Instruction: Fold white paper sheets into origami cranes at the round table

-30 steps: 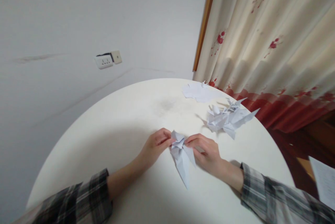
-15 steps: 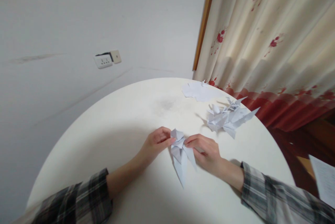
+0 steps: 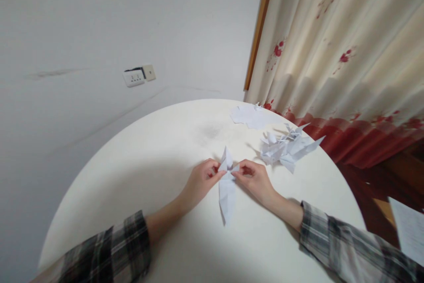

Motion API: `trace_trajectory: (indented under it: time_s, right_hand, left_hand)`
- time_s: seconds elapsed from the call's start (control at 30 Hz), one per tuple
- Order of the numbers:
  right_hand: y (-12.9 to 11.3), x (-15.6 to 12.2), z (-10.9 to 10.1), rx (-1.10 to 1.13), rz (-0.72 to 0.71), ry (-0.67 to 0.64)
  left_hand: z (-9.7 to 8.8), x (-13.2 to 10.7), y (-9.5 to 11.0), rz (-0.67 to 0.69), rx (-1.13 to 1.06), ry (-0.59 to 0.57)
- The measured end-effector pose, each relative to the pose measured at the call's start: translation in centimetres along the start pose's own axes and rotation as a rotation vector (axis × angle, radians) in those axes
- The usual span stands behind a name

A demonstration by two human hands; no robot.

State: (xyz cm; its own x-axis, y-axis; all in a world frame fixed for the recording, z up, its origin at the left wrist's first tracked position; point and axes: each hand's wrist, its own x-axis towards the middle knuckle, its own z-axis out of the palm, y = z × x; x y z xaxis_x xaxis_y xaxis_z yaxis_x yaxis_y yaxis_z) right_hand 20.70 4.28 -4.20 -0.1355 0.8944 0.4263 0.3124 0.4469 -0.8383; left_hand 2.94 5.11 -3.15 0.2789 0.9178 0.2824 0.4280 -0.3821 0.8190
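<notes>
A partly folded white paper figure (image 3: 227,188) lies on the round white table (image 3: 139,177), its long point toward me and a small flap standing up at the far end. My left hand (image 3: 200,181) pinches its left side with fingers closed. From the right, my right hand (image 3: 255,178) pinches the other side, also closed. Both wrists rest near the tabletop, in plaid sleeves.
A heap of finished folded paper figures (image 3: 288,147) sits to the right of my hands. Flat white sheets (image 3: 251,115) lie at the table's far edge. A flowered curtain (image 3: 331,53) hangs at right, a wall socket (image 3: 139,75) at left, and a printed page (image 3: 409,230) lies beyond the table's right edge.
Both hands have drawn closer together and slightly away from me, pinching the figure's upper end. The figure now lies straighter, and a flap stands up between the fingertips.
</notes>
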Motion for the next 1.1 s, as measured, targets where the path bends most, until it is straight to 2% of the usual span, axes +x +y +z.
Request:
trace_trajectory:
  time_s: [0.1, 0.2, 0.33, 0.7, 0.93, 1.1]
  right_hand:
    - [0.1, 0.0, -0.3, -0.038, -0.036, -0.03]
    - [0.0, 0.1, -0.7, -0.114, -0.086, -0.081]
    - [-0.4, 0.2, -1.0, -0.137, -0.137, -0.143]
    - [-0.2, 0.4, -1.3, -0.058, -0.04, -0.213]
    - [0.3, 0.6, -1.4, 0.035, 0.043, -0.222]
    - [0.2, 0.6, -1.4, 0.035, 0.076, -0.213]
  left_hand:
    - [0.2, 0.3, -0.2, -0.016, -0.054, -0.035]
    - [-0.3, 0.5, -0.4, 0.018, -0.007, -0.07]
    - [-0.9, 0.4, -0.8, -0.029, 0.009, -0.09]
    - [-1.0, 0.2, -0.5, -0.108, -0.164, -0.138]
    - [-1.0, 0.3, -0.3, -0.065, -0.137, -0.156]
    - [-1.4, 0.3, -0.2, 0.074, -0.048, -0.161]
